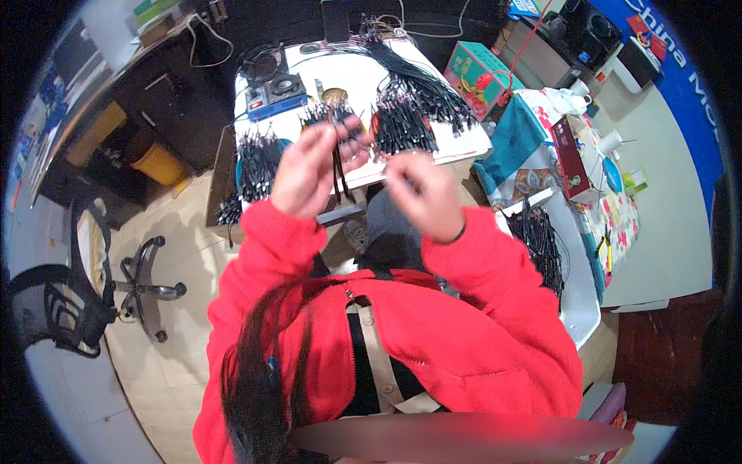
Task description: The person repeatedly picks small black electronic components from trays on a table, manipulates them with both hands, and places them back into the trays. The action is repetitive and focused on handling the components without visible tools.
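A white table (470, 147) stands before the person, a blue panel (699, 93) with bold white lettering off to the right. By the table's near edge, the right hand (425, 193) curls, gripping what I can't tell; the left hand (309, 166) clasps slim black leads (338, 174), dangling.

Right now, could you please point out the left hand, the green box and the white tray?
Left hand (304, 172), head view: middle of the hand.
Green box (468, 69), head view: its printed side.
White tray (578, 290), head view: a bare part.
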`<state>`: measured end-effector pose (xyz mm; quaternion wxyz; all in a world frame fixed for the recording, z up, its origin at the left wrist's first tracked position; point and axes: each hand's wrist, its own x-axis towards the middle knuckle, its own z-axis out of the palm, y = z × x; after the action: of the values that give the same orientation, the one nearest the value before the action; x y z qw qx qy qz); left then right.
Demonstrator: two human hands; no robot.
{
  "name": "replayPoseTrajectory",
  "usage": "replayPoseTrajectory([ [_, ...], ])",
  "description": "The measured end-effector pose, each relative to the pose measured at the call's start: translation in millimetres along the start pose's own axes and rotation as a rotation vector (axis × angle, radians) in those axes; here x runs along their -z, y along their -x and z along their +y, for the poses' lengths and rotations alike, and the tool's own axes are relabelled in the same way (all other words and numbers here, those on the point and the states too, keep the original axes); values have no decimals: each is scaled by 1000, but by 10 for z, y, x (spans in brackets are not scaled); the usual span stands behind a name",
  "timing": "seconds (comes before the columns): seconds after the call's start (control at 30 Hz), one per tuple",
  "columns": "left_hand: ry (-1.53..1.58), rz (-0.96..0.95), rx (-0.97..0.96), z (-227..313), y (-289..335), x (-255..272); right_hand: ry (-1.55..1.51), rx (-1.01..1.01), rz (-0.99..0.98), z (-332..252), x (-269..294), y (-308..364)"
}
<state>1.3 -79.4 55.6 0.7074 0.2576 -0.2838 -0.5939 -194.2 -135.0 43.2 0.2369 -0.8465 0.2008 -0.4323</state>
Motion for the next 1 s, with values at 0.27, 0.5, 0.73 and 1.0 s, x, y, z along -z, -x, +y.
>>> replayPoseTrajectory([
  [0.27, -351, 22, -332, 505, 185, -101, -103, 43, -454, 81, -937, 946],
  [0.5, -342, -111, -182, 2, 985, -134, -653, -301, -148, -13, -302, 217],
  [0.73, -424, -184, -108, -218, 1134, -230, -610, -180, -107, -610, -6, -29],
  [1.0, -258, 19, -173, -174, 1167, -278, -507, -45, -88, -595, 37, -10],
])
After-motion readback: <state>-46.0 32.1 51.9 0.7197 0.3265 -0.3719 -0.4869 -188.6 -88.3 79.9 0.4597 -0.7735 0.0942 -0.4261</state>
